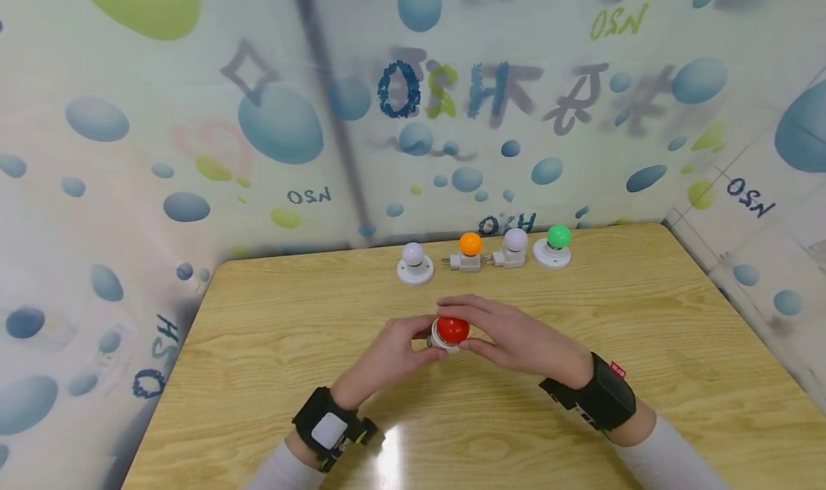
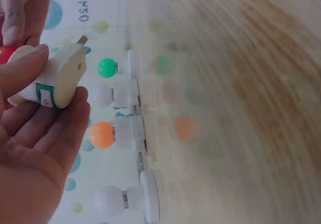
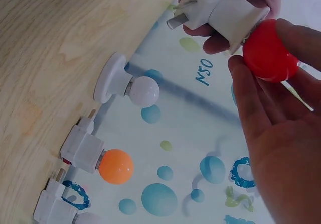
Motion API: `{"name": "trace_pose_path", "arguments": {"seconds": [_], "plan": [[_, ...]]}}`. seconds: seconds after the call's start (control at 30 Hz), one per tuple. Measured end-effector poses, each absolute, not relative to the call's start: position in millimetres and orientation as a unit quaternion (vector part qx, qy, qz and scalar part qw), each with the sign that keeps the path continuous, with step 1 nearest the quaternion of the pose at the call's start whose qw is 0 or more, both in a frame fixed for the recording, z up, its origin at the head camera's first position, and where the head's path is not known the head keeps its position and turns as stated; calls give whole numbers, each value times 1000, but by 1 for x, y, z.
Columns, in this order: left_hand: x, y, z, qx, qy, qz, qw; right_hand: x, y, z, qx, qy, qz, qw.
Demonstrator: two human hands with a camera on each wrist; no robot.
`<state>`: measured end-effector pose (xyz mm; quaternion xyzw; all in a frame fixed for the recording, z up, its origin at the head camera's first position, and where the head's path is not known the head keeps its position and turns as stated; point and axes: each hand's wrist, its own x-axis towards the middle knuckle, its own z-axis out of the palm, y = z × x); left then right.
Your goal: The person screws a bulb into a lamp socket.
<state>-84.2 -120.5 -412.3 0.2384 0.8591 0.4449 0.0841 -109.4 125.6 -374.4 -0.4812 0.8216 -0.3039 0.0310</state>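
My left hand [image 1: 395, 350] grips a white plug-in lamp socket [image 3: 233, 18], thumb on one side and fingers on the other. The socket's metal prongs [image 3: 180, 19] stick out at the end away from the bulb. A round red light bulb [image 1: 453, 329] sits at the socket's mouth, with a thin strip of its metal base showing in the right wrist view. My right hand [image 1: 516, 336] holds the red bulb between thumb and fingers. Both hands are over the middle of the wooden table [image 1: 290, 318].
Along the table's back stand a white bulb on a round base [image 1: 415, 264], an orange bulb [image 1: 470, 244] and a white bulb [image 1: 515, 239] in plug-in sockets, and a green bulb [image 1: 558, 236] on a round base. A patterned backdrop [image 1: 258, 189] rises behind them.
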Motion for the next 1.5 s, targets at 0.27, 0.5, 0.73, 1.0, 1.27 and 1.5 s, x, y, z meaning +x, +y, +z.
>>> {"name": "trace_pose_path", "arguments": {"seconds": [0.27, 0.5, 0.73, 1.0, 1.27, 1.5], "plan": [[-77, -118, -419, 244, 867, 434, -5, -107, 120, -381, -503, 813, -285, -65], [-73, -116, -425, 230, 862, 448, -54, -104, 111, -389, -490, 809, -294, -139], [-73, -114, -428, 206, 866, 443, -105, -103, 100, -393, -462, 812, -315, -166], [-78, -120, -424, 161, 876, 452, -57, -107, 107, -385, -435, 843, -303, -90], [-89, -148, -421, 126, 879, 456, -55, -111, 136, -378, -389, 867, -300, -89], [-112, -178, -419, 54, 880, 467, -64, -117, 157, -386, -411, 860, -286, -95]]}}
